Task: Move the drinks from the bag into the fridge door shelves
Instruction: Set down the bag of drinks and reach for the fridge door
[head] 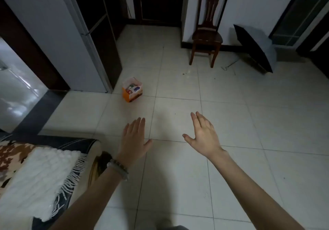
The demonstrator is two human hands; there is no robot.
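**Both hands spread and empty, bag on the floor by the fridge**

Fingers of the left hand are stretched out flat and close together, thumb angled off to the right, palm down, gripping nothing. The right hand is likewise released, fingers extended and slightly fanned, thumb pointing left; it holds nothing. Both hands sit in the lower middle of the frame, held out over the pale tiled floor, apart from each other and touching no object. Two bead bracelets circle the left wrist.

The bag, orange and white with its top open, stands on the floor left of centre, above the left hand in the frame and well apart from it. Inside it, drinks show as small coloured packs; their labels are too blurred to read. Just to the bag's left, the white fridge rises through the upper left of the frame, its doors shut.

At the top centre-right a dark wooden chair stands against the white wall. To its right an open umbrella lies tipped on the floor. In the lower left corner a sofa arm carries a white fringed throw.
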